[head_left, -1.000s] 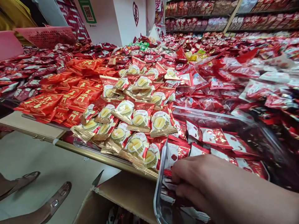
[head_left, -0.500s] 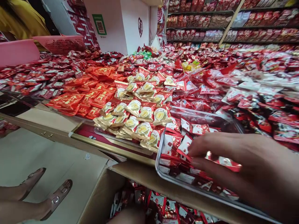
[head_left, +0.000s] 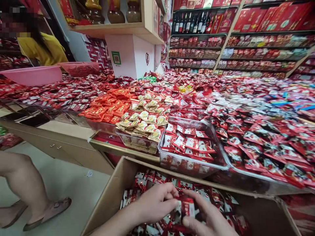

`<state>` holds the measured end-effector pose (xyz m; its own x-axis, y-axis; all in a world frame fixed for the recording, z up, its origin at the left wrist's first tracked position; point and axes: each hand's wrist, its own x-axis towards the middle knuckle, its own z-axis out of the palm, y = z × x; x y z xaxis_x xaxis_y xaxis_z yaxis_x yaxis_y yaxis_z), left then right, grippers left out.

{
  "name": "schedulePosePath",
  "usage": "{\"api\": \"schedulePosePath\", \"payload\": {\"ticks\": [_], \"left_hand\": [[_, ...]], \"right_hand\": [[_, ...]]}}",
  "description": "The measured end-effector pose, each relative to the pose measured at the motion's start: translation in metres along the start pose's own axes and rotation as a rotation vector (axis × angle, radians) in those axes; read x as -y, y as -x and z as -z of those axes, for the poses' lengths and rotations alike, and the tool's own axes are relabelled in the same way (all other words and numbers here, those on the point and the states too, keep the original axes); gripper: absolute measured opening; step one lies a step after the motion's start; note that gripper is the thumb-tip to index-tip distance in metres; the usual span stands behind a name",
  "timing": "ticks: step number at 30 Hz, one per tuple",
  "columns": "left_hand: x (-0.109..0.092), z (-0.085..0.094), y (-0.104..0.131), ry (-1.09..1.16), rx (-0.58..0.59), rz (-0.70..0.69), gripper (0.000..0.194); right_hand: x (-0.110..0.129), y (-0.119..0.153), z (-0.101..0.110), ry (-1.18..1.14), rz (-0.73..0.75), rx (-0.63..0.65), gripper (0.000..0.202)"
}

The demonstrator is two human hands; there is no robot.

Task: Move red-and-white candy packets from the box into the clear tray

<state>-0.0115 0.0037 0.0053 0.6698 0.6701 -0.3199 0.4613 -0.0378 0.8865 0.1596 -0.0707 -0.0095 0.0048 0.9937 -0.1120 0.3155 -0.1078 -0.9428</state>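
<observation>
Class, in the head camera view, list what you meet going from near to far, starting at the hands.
Hands gathering red packets → cardboard box → clear tray of red-and-white packets → yellow packet pile → white pillar → far shelves.

Display counter, clear trays, heaped candy packets

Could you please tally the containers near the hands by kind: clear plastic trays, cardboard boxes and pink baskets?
Clear plastic trays: 2, the tray of red-and-white packets and the tray of durian candies.
Cardboard boxes: 1, the cardboard box under both hands.
Pink baskets: 1, the pink basket.
Total: 4.
</observation>
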Motion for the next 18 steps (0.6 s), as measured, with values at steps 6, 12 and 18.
{"api": "schedulePosePath", "payload": {"ticks": [6,12,18], "left_hand": [[-0.018,-0.02,-0.003,0.497,-0.122,-0.067,0.024],[-0.027,-0.028,-0.002,0.687,-0.168,-0.122,0.029],[-0.024,-0.037,-0.002,0.515,-0.197,-0.188,0.02]], "right_hand": [[0.022,-0.004,0.011,-0.448,-0.068,0.06,0.024],[0.023,-0.005,0.012,-0.579,-0.13,-0.073,0.03],[0.024,-0.003,0.015,-0.577,-0.088,-0.117,0.026]]}}
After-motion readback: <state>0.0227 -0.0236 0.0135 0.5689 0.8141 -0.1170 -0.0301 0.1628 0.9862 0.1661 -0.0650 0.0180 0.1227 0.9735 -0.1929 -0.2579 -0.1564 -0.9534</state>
